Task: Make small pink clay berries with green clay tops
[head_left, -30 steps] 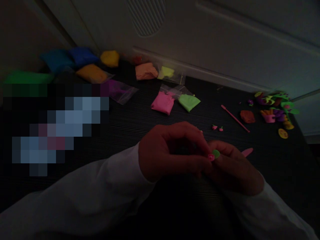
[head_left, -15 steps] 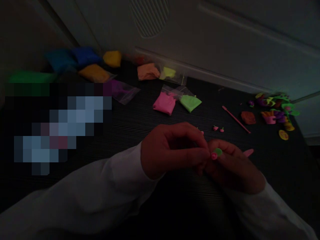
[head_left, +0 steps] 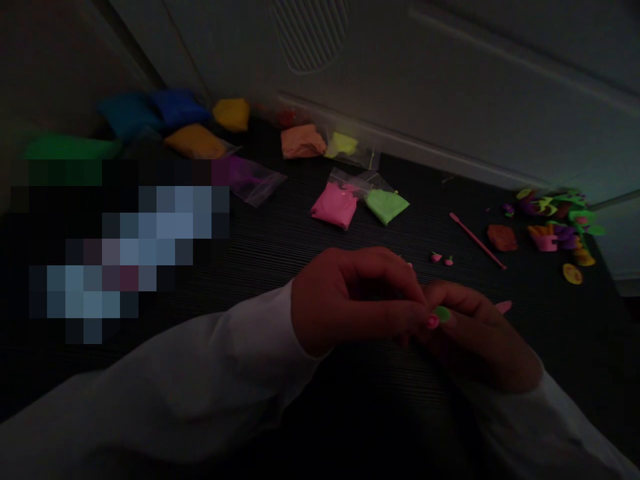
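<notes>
My left hand [head_left: 345,300] is closed in a pinch, thumb and index fingertips pressed against a tiny pink clay flower [head_left: 433,323] that looks rolled like a rosebud. Against the flower lies a flat, rounded green clay piece [head_left: 442,313], held between the thumb and fingers of my right hand [head_left: 493,337]. The fingertips of both hands meet around these two bits, and the lower fingers are in shadow. Just behind the hands, small pink clay buds with green tops [head_left: 449,261] rest on the dark table.
A pink stick tool [head_left: 477,241] and a reddish-brown clay lump [head_left: 501,238] lie beyond my right hand. Finished-looking clay figures [head_left: 545,237] cluster at right. Bags of pink clay [head_left: 335,205] and green clay [head_left: 387,205] lie ahead; several others line the back left. A blurred-out patch covers the left.
The view has shifted slightly, so everything sits a little further right. Both hands have moved slightly right and nearer to me, and my left fingertips now press closer to the pink flower.
</notes>
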Tool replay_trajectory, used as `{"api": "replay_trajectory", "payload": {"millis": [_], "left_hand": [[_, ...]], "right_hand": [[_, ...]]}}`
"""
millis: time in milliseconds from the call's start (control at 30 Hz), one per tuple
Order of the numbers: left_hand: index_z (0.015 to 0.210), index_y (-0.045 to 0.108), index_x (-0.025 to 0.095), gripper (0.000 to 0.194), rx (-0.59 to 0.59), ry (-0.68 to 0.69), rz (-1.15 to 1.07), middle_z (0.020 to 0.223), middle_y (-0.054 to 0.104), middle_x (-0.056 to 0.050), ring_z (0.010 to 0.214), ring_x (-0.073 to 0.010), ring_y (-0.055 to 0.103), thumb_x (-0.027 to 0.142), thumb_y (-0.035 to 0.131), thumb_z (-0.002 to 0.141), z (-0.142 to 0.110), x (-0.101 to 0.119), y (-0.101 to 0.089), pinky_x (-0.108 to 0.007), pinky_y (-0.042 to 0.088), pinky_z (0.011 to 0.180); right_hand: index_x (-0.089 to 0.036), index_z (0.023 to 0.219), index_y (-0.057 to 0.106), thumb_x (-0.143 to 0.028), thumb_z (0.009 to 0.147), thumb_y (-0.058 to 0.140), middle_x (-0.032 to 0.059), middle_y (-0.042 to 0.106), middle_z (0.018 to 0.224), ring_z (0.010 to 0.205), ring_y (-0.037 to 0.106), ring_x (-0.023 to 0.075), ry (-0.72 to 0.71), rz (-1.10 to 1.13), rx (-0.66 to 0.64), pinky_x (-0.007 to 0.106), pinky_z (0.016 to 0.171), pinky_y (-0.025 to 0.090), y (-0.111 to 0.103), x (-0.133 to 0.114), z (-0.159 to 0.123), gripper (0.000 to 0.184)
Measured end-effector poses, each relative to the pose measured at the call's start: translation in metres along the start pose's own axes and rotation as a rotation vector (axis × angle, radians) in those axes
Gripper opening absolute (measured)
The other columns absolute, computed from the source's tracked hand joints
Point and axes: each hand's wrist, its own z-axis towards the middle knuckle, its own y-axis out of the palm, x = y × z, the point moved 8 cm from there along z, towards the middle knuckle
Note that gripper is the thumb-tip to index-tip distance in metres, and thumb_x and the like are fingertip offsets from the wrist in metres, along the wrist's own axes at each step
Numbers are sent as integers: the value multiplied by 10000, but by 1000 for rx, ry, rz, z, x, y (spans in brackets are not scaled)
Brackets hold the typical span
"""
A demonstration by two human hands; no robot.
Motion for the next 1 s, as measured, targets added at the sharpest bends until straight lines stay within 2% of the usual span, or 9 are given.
{"api": "replay_trajectory", "payload": {"millis": [400,633,833,1000], "left_hand": [[682,615,122,76,-22,12,-25,773,591,-40,713,-118,577,189,615,647,0,0,1,-248,468,655],[686,620,129,71,16,61,50,776,611,-40,790,-136,580,193,607,656,1,1,-4,-265,459,726],[681,616,127,46,37,70,64,749,618,-33,772,-134,584,160,588,664,1,2,-4,-275,467,728],[685,612,122,45,22,55,31,755,616,-37,783,-134,582,146,575,671,1,1,-3,-277,464,737]], "right_hand": [[-230,748,641,-217,727,571,-28,635,684,650,578,59,8,-14,8,165,637,457,-2,-1,0,74],[-229,750,629,-215,719,573,-7,623,677,674,581,110,-61,-136,92,272,694,472,-10,-5,-1,65],[-224,746,627,-200,729,564,-15,623,686,688,575,86,-57,-153,88,218,686,461,-10,-6,-1,70],[-219,729,625,-222,723,569,-6,617,678,682,571,98,-50,-164,91,230,670,465,-11,-5,-1,57]]}}
